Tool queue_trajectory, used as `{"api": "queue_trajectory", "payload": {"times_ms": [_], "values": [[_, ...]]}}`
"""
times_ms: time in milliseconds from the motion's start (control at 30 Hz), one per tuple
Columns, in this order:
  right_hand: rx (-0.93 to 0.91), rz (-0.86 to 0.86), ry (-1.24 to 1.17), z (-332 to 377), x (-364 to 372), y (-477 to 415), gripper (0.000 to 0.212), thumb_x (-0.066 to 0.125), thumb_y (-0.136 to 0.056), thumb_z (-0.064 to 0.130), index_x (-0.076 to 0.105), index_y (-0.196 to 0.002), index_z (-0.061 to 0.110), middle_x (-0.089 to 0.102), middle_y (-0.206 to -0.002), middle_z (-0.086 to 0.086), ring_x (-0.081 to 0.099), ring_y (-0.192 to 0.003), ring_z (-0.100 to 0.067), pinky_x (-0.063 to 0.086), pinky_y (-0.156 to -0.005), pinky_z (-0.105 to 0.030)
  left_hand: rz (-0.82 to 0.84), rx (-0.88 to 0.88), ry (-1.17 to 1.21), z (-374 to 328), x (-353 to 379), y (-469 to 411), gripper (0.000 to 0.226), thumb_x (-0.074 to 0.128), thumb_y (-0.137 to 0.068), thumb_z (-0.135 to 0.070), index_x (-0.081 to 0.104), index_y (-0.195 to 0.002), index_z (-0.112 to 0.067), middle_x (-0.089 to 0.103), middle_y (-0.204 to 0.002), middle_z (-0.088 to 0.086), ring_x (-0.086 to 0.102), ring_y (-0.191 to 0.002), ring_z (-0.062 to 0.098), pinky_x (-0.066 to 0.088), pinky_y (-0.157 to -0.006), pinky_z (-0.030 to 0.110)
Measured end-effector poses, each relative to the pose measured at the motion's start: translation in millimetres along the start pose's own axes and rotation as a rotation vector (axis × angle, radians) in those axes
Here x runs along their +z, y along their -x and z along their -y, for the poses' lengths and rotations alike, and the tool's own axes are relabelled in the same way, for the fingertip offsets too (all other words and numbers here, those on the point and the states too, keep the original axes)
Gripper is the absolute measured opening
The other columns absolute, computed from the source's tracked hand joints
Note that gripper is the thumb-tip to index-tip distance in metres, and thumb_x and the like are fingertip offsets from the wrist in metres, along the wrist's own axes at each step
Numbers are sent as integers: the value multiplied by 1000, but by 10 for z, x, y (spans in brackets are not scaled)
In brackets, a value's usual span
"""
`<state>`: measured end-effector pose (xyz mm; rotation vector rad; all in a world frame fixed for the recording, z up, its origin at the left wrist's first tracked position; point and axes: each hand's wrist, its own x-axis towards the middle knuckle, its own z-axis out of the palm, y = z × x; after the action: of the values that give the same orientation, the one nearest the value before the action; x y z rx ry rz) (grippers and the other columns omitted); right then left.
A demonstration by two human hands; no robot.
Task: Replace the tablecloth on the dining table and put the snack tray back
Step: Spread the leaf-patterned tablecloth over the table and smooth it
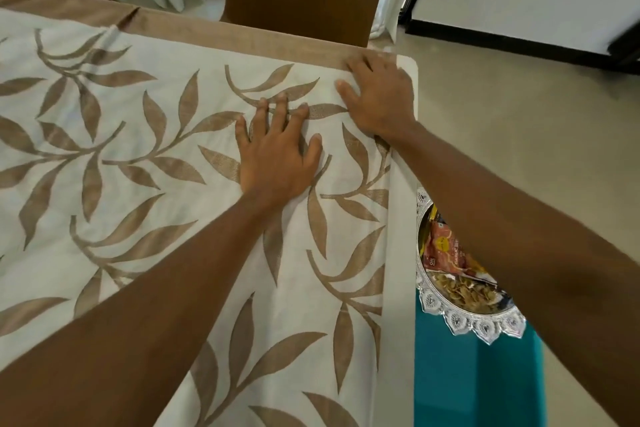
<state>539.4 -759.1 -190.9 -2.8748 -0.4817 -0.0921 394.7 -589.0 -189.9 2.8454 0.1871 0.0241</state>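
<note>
Head view shows both palms pressed flat on the cloth [166,163] at the table's far right corner: left hand [277,159] spread, fingers splayed, right hand [379,99] open by the brown border, neither gripping anything. Tray [460,317] of snacks waits off the table on a teal seat [474,385], under the right forearm. A dragged palm could skew the cloth; a dropped elbow might knock the tray.

Cream tablecloth [173,149] with tan leaves and border; silver tray [467,321] on teal seat [467,381].
</note>
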Motion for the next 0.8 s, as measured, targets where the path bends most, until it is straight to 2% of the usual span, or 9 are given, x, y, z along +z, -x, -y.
{"api": "queue_trajectory", "payload": {"times_ms": [100, 167, 233, 333, 433, 533, 633, 733, 800], "values": [[194, 37, -15, -375, -8, 195, 63, 20, -102, 56, 29, -157, 26, 26, -166, -4, 31, -148, -34, 32, -115, -60, 4, 13, -17, 0, -13, 3, 63, 21, -98, -61, 25, -155, -35, 13, -168, 1, 5, -155, 28, 2, -121, 60], [286, 88, 2, -474, -136, 257, 62, 21, -105, 51, 24, -159, 22, 19, -168, -5, 28, -149, -37, 32, -115, -60, 13, 25, -13, -1, -20, -4, 64, 19, -98, -61, 26, -155, -34, 15, -168, 1, 7, -155, 29, 3, -121, 60], [278, 58, 56, -383, -287, 379, 57, 29, -107, 46, 29, -157, 18, 23, -166, -8, 27, -149, -35, 33, -115, -59, 34, 55, 6, -25, -14, 46, 65, 18, -97, -60, 29, -155, -32, 17, -167, 2, 8, -155, 29, 3, -122, 59], [119, -49, -17, -19, -328, 754, 56, 37, -104, 45, 38, -154, 19, 35, -161, -11, 37, -145, -31, 35, -115, -54, 46, 101, 15, -88, 1, 311, 64, 20, -99, -57, 33, -155, -29, 23, -166, 3, 12, -154, 28, 3, -122, 58], [49, 28, -64, 266, -161, 1329, 55, 34, -105, 50, 37, -155, 27, 31, -164, -9, 27, -151, -28, 21, -121, -57, 55, 156, 13, -149, 19, 854, 57, 26, -103, -51, 33, -155, -29, 25, -165, 3, 14, -154, 27, 5, -121, 57], [117, 10, -98, 369, -116, 1745, 54, 35, -104, 49, 33, -156, 34, 29, -165, -7, 24, -152, -28, 18, -122, -59, 65, 158, 14, -53, -34, 1530, 56, 31, -102, -50, 35, -154, -28, 26, -165, 2, 16, -153, 24, 8, -121, 55], [179, 58, -126, 432, -151, 2082, 61, 37, -104, 54, 32, -158, 26, 29, -165, -4, 23, -153, -28, 17, -123, -55, 100, 181, 26, 190, -124, 2255, 55, 34, -101, -49, 40, -152, -28, 30, -163, 2, 19, -153, 23, 11, -121, 57], [239, 86, -58, 469, -205, 2359, 61, 38, -102, 53, 43, -152, 17, 40, -160, -9, 34, -148, -30, 20, -122, -52, 95, 186, 49, 530, -204, 2865, 53, 37, -101, -48, 48, -148, -27, 37, -160, 1, 26, -151, 25, 15, -120, 57], [277, 84, -71, 640, -217, 2626, 63, 38, -95, 52, 53, -141, 12, 51, -149, -12, 46, -138, -34, 31, -117, -56, 93, 132, 42, 839, -297, 3270, 53, 35, -101, -50, 48, -148, -29, 37, -160, 0, 27, -150, 23, 15, -120, 56]]}}
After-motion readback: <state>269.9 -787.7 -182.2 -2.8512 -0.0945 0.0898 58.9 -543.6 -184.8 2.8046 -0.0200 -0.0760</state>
